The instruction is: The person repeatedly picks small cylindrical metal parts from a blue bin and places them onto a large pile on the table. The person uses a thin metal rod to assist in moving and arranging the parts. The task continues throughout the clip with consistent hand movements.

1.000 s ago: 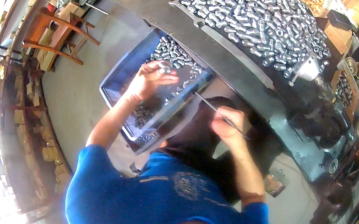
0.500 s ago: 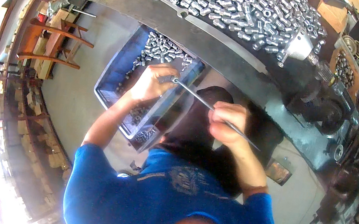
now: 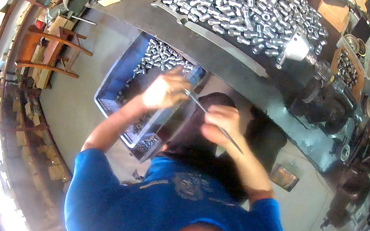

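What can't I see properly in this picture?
All in the head view:
- The left hand is blurred, so I can't tell what small piece, if any, it holds.
- The thin rod: the right hand hides its middle, and blur hides what its tip touches.
- The blue bin: the left forearm and hand cover part of its inside.
- The metal fittings pile: the top edge cuts it off.

Blue bin (image 3: 120,71): metal fittings (image 3: 165,55) inside. Over its right rim: left hand (image 3: 167,92), blurred, at tip of thin rod (image 3: 200,104). Right of bin: right hand (image 3: 222,123) gripping rod. Beyond bin: tabletop (image 3: 130,15), fitting heap (image 3: 248,12).
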`<state>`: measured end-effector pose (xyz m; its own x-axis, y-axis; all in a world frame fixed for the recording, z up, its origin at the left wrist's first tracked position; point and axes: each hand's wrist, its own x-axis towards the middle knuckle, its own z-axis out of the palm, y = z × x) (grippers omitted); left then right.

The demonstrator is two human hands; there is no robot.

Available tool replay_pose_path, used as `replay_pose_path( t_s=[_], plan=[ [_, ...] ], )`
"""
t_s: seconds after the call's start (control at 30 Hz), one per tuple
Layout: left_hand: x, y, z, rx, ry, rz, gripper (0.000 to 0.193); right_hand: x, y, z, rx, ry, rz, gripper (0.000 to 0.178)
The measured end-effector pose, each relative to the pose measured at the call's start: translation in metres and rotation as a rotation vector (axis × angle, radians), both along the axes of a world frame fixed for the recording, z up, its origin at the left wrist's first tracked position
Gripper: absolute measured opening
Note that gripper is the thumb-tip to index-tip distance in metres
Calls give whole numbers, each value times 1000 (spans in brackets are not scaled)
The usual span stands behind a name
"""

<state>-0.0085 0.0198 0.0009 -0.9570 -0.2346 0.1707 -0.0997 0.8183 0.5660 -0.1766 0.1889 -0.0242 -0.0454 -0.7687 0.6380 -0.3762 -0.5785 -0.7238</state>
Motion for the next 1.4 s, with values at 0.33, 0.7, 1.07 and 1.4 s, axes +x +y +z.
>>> replay_pose_path(
  t_s=[0.33,0.7,1.07,1.4],
  plan=[
    [18,-18,16,570,132,358,25,1,7,6,-59,-107,-99,21],
    [2,-23,24,928,242,345,36,-5,5,5,73,-258,-92,22],
    [-49,-88,36,831,263,577,30,-10,3,-4,153,-321,-124,15],
    [-84,-178,67,675,594,516,36,-8,1,0,150,-244,-219,11]
  ],
)
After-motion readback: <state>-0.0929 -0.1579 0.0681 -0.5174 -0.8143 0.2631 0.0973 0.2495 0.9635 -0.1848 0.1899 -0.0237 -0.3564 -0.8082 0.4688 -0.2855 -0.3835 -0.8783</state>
